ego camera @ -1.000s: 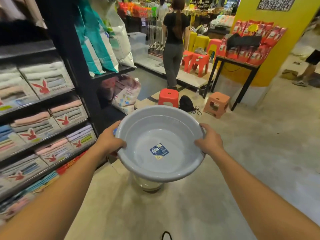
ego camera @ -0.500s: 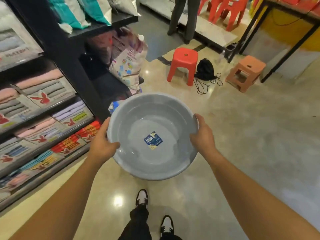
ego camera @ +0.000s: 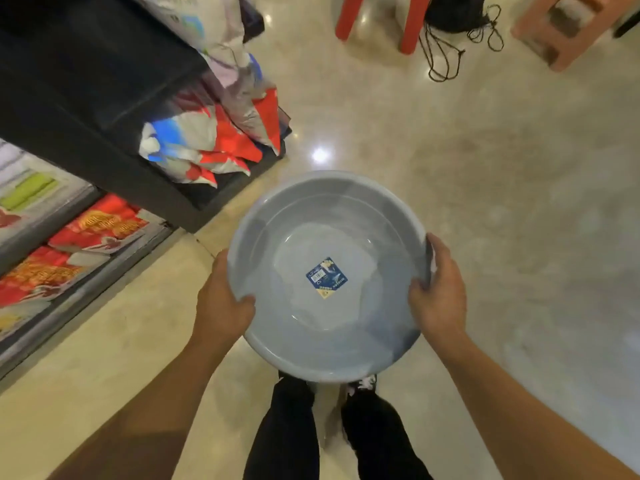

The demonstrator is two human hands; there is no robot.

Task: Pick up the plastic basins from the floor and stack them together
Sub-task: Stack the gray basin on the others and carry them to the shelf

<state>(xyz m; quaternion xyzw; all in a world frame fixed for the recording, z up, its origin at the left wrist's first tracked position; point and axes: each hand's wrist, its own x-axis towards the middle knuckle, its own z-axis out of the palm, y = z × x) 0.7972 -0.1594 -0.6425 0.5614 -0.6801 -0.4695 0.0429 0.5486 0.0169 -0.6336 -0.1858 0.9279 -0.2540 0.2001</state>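
A round grey plastic basin (ego camera: 298, 327) with a blue label (ego camera: 326, 277) on its inner bottom is held level above the floor, over my legs and shoes. My left hand (ego camera: 221, 306) grips its left rim with the thumb inside. My right hand (ego camera: 438, 296) grips the right rim the same way. An inner ring near the rim hints at more than one basin nested together, but I cannot tell for sure. No other basin shows on the floor.
A black shelf unit (ego camera: 86, 98) with packaged goods (ego camera: 207, 147) stands at the left, with red packs (ego camera: 79, 244) on the lower shelf. A red stool (ego camera: 377, 19), a black bag with cords (ego camera: 453, 26) and an orange stool (ego camera: 561, 32) sit at the top. Glossy beige floor (ego camera: 502, 202) spreads right.
The view has tilted from the shop ahead down to the floor. The basin, still gripped by both hands, has come lower and closer to my legs.
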